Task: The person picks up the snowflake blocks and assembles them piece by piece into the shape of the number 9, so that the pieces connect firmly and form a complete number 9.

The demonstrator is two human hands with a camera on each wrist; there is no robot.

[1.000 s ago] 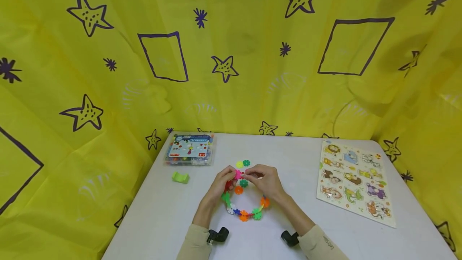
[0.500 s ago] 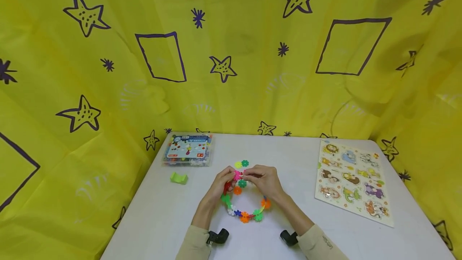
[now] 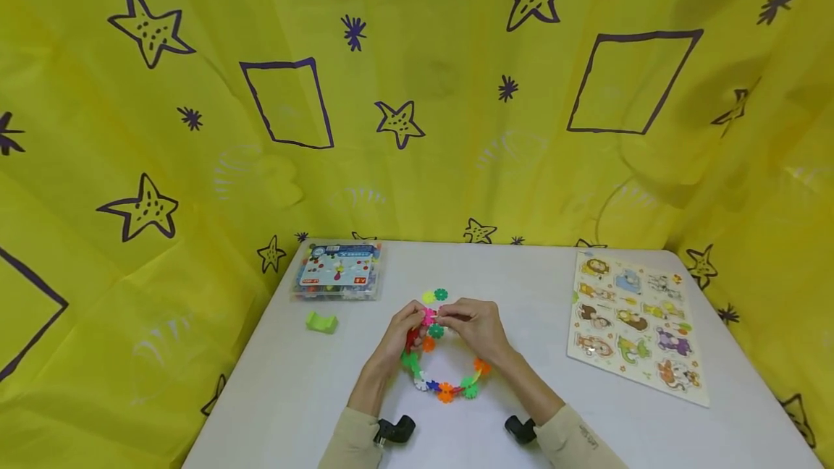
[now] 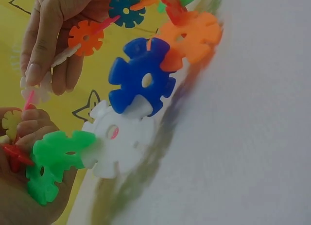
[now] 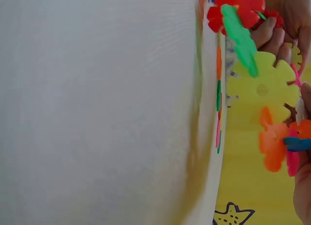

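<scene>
A ring-like chain of colourful snowflake discs hangs between both hands, close over the table. My left hand grips one end of it, with a pink disc at its fingertips. From the other side my right hand pinches a white disc, its edge meeting the pink one at the fingertips. Along the chain, the left wrist view shows a green disc, a large white one and a blue one. A yellow disc hangs near my right hand in the right wrist view.
Loose discs lie beyond and between the hands, among them a green disc and an orange disc. A clear box of pieces and a light-green block are at left. An animal puzzle board lies at right.
The near part of the chain has swung slightly right and down. Both hands keep nearly the same place and hold, while the whole head view has shifted a little.
</scene>
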